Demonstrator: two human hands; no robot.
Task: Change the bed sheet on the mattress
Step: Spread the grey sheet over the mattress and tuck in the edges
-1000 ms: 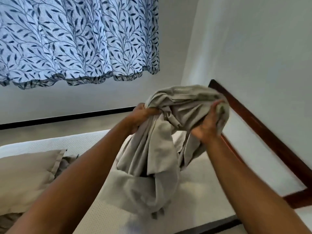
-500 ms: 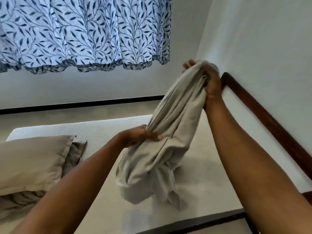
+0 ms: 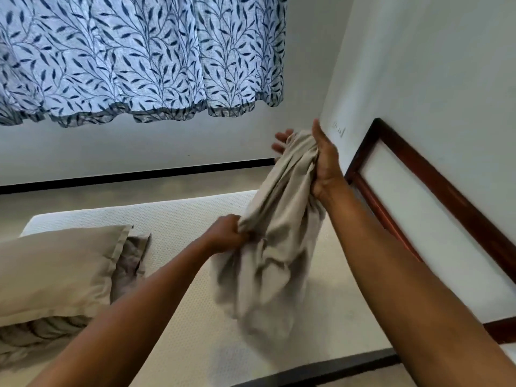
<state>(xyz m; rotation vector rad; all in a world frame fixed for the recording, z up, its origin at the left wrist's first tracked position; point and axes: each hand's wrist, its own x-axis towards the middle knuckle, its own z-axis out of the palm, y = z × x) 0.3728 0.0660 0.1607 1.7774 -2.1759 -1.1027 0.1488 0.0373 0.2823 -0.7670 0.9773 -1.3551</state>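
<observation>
Above the bare mattress (image 3: 178, 213), the right hand (image 3: 325, 166) clasps the bunched bed sheet (image 3: 276, 247) at 1 o'clock. The left hand (image 3: 226, 233) grips it lower down.

Left hand (image 3: 226, 233) clenched low; right hand (image 3: 324, 163) higher, seemingly clasping.

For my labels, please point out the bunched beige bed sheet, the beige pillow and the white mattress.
Bunched beige fabric bed sheet (image 3: 279, 255): head view, hanging folds.
Beige rectangular pillow (image 3: 55, 272): head view, top face.
White textured mattress (image 3: 178, 216): head view, bare surface.
</observation>
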